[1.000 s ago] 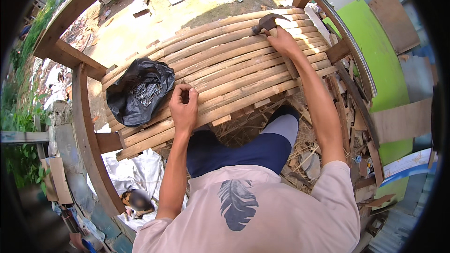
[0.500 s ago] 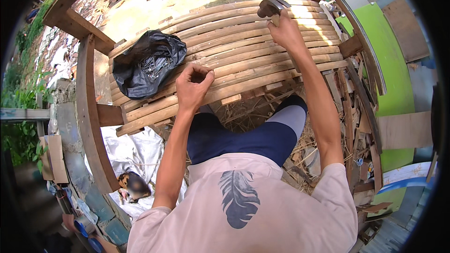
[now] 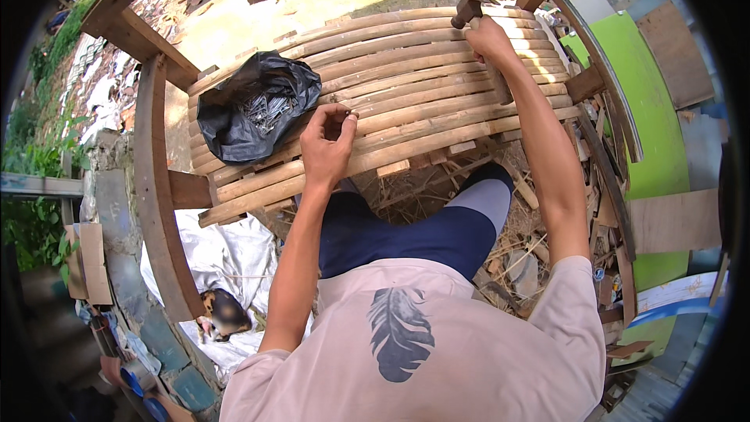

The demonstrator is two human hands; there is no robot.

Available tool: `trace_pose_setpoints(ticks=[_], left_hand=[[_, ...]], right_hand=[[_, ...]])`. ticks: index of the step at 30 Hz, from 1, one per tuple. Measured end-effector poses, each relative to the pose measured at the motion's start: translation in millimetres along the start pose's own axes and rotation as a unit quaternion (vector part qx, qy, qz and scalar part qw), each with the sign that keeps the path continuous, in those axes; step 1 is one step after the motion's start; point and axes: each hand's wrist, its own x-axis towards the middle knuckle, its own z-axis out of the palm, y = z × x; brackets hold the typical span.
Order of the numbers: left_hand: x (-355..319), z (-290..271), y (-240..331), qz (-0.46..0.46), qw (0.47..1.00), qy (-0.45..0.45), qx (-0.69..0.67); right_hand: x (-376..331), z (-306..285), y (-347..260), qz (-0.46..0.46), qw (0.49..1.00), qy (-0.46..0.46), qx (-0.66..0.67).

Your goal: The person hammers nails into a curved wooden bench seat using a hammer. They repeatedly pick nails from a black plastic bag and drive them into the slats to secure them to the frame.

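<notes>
A: What did the left hand [image 3: 326, 148] hold?
B: Its fingertips pinched a small metal nail [image 3: 349, 116] against the curved bamboo slats [image 3: 422, 101].
A: And the right hand [image 3: 490, 37]?
B: It gripped a wooden-handled hammer [image 3: 470, 11], its head above the knuckles.

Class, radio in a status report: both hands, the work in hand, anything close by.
Left hand pinching a nail on the bamboo slats. Right hand gripping a hammer, raised. Black bag of nails beside left hand.

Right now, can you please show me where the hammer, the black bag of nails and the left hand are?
hammer [image 3: 468, 10]: head view, on its metal head above the right hand.
black bag [image 3: 234, 109]: head view, on its crumpled left side.
left hand [image 3: 326, 150]: head view, on the back of the hand.
</notes>
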Motion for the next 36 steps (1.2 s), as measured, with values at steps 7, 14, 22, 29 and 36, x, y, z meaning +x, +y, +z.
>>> trace_pose_setpoints(ticks=[7,14,22,29,36], left_hand=[[0,0,-6,-0.001,0.999,-0.008,-0.032],[0,1,-1,0.01,1.0,-0.011,-0.02],[1,-1,0,-0.014,1.0,-0.019,-0.009],[-4,-8,8,0.053,0.983,-0.159,0.074],[-5,-3,11,0.221,0.934,-0.207,0.189]], right_hand=[[16,-7,31,0.064,0.998,0.023,0.018],[25,-29,69,0.073,0.997,0.016,0.003],[0,-20,72,0.029,0.997,0.054,0.055],[-105,20,11,0.033,0.965,-0.048,0.256],[-163,61,-11,0.003,0.921,-0.12,0.371]])
